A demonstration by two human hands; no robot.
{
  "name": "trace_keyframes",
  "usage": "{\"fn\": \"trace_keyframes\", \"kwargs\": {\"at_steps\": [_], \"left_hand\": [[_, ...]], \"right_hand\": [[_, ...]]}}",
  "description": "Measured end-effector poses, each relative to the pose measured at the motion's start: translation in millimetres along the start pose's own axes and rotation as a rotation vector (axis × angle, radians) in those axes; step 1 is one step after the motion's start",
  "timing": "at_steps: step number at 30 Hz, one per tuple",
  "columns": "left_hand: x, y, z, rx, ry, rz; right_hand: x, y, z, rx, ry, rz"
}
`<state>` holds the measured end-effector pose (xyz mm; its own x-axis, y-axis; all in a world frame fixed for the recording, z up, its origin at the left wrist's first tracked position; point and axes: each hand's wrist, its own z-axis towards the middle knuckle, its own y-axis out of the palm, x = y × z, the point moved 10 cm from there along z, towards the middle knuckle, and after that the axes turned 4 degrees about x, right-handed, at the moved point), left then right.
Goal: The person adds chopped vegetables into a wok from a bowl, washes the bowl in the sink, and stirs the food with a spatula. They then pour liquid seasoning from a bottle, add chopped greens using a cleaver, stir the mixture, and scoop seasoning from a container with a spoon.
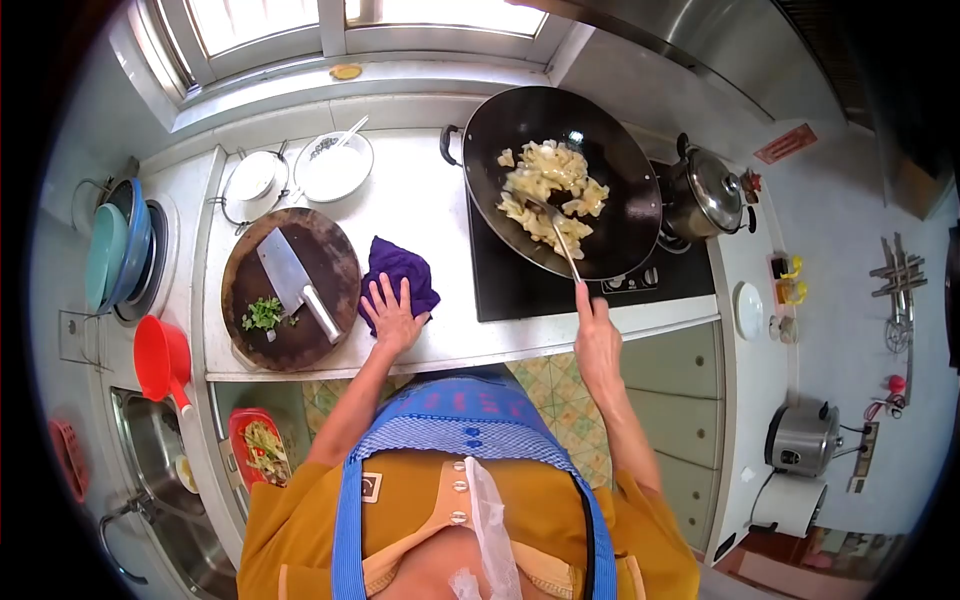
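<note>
My right hand is closed round the handle of a metal spatula, whose head is among pale food pieces in a large black wok on the stove. My left hand, fingers spread, rests on a crumpled purple cloth on the white counter. Left of the cloth is a round wooden chopping board. It carries a cleaver and chopped green herbs. The spatula's head is partly hidden by the food.
Behind the board stand a white bowl with chopsticks and a small bowl. A lidded steel pot is right of the wok. At the left are a red dipper, a sink and a red basket of food below counter level.
</note>
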<state>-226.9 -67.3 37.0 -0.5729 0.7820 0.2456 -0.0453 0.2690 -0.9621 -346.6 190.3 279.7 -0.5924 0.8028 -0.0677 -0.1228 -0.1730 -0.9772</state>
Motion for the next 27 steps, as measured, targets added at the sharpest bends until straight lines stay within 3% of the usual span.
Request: {"fn": "trace_keyframes", "kwargs": {"at_steps": [2,5,8,12,14,17,23,27], "left_hand": [[0.9,-0.3,2.3,0.008,0.004,0.002],[-0.8,-3.3,-0.3,0.022,0.016,0.011],[-0.8,0.3,1.5,-0.011,-0.008,-0.037],[-1.1,1.4,1.2,0.017,0.013,-0.024],[-0.8,-1.9,1.3,-0.007,0.001,-0.029],[0.0,-1.9,1.1,-0.022,-0.005,-0.033],[0.5,-4.0,-0.1,0.011,0.015,-0.019],[2.3,-3.0,0.8,-0.032,-0.01,-0.046]], "right_hand": [[10.0,16.6,31.5,0.127,-0.037,0.015],[40.2,10.2,65.3,0.1,0.102,-0.065],[59.4,-14.0,71.4,0.248,0.085,-0.049],[56.8,-18.0,93.2,0.29,0.029,-0.05],[45.7,5.5,95.9,0.146,-0.096,-0.129],[41.9,2.4,57.5,0.024,-0.088,-0.148],[38.5,-108.8,-3.0,-0.005,-0.002,-0.089],[37.7,-113.4,-43.0,-0.085,0.004,-0.071]]}}
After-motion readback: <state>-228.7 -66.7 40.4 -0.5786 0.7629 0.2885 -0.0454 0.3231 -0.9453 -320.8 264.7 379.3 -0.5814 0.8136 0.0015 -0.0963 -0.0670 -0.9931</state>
